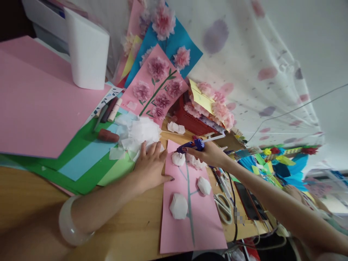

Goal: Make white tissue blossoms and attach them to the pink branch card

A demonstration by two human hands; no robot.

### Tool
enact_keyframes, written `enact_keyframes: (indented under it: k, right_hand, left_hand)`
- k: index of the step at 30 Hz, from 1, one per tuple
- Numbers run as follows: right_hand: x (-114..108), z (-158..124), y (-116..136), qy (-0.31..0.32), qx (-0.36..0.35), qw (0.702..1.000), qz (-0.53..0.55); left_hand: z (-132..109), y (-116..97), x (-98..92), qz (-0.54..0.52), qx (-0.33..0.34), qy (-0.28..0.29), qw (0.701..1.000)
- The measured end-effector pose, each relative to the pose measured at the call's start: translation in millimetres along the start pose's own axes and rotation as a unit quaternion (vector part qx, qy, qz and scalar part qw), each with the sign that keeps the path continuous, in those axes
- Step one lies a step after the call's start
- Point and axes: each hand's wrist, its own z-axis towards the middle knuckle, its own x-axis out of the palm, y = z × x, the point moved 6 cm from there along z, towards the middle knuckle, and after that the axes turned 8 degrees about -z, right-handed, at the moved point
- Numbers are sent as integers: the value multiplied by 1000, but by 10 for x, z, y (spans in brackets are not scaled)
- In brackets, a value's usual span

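Behind the wooden table (pixel 136 224) hangs a white curtain (pixel 239 54) with pink and purple spots, and finished flower pictures lean in front of it, among them a pink flower picture (pixel 156 92) and a blue sheet (pixel 190 47). From the head view, a long pink card (pixel 206 226) lies on the table, bearing a painted green stem (pixel 189 203) and white crumpled rounds (pixel 178 206) beside it. The right hand (pixel 212 154) is closed around a blue glue gun (pixel 195 145), whose nozzle is over the upper left round; whether it touches, I cannot tell. The left hand (pixel 152 165) has its fingers spread apart at the front of a white tissue stack (pixel 144 129), its thumb reaching over the card's left edge. Green sheets (pixel 81 177) lie left of the stack. Scissors (pixel 224 210) with pale handles rest just right of the card, and a red basket (pixel 193 117) of pink paper flowers stands beyond the glue gun
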Motion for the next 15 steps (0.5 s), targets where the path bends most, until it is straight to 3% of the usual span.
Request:
enact_keyframes:
  k: [9,15]
  right_hand:
    - [-43,-27,-130,5,20,1000,-12]
    - [-21,-36,-172,6,38,998,41]
  left_hand:
    - [-3,1,12,5,-2,12,1000]
    - [3,10,22,9,7,-1,1000]
